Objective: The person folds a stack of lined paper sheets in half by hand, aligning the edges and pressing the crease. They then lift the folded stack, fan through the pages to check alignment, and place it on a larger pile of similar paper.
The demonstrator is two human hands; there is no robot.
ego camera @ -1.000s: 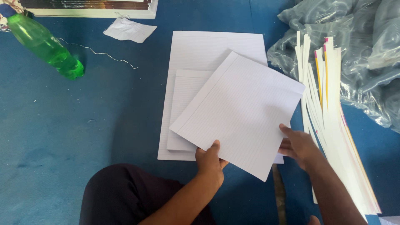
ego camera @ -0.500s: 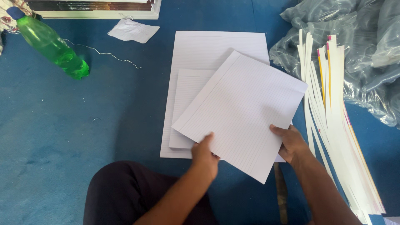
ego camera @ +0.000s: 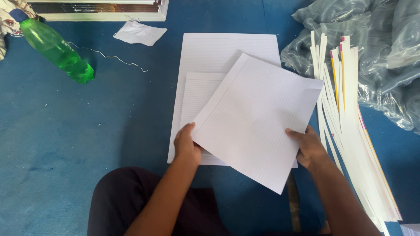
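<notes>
A tilted stack of white ruled paper sheets [ego camera: 258, 118] is held over a larger white ruled sheet [ego camera: 227, 48] that lies flat on the blue floor. A smaller ruled sheet [ego camera: 199, 94] lies on the large one, partly hidden under the tilted stack. My left hand [ego camera: 186, 146] grips the stack's lower left corner. My right hand [ego camera: 308, 146] grips its right edge. My dark-clothed knee [ego camera: 118, 201] is at the bottom of the view.
A pile of long white paper strips with coloured edges [ego camera: 345, 118] lies to the right, beside crumpled clear plastic wrap [ego camera: 376, 52]. A green plastic bottle [ego camera: 57, 48] lies at the upper left, with a thin string [ego camera: 109, 57], a crumpled paper scrap [ego camera: 140, 32] and stacked boards [ego camera: 100, 8] at the top.
My left hand has slid left along the stack's lower edge to its corner. My right hand stays on the right edge. The stack sits slightly more tilted.
</notes>
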